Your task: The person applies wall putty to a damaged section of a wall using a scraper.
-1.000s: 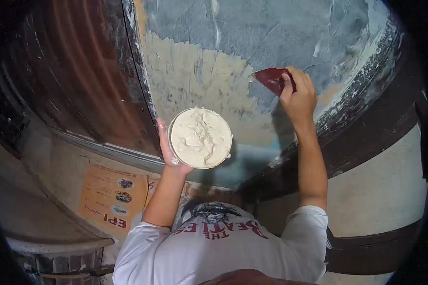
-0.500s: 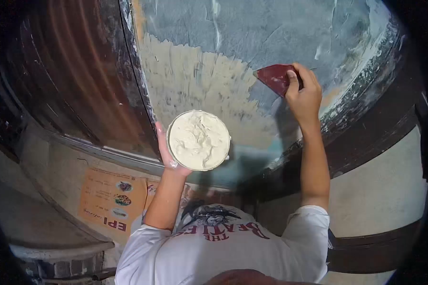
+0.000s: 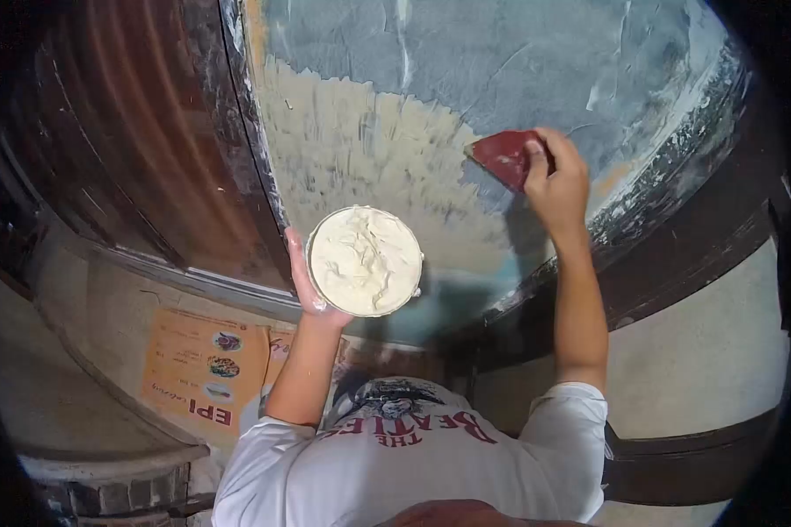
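Observation:
My left hand (image 3: 305, 279) holds a round tub of cream-coloured putty (image 3: 366, 261) from its left side and below; the thumb lies along the rim, and the other fingers are mostly hidden under it. Between thumb and fingers, my right hand (image 3: 557, 180) grips a dark red putty scraper (image 3: 506, 156). The scraper's left edge is at the border of a cream putty layer (image 3: 360, 149) on a blue-grey panel (image 3: 492, 53). Cream smears mark my left hand near the wrist.
Dark brown wood (image 3: 141, 149) flanks the panel on the left. A paint-spattered dark frame (image 3: 668, 176) curves along its right side. An orange printed poster (image 3: 204, 367) lies at lower left, beside a stepped ledge (image 3: 114, 461).
My right hand and the scraper have shifted slightly down and to the left along the putty's edge. My left hand and the tub have hardly moved.

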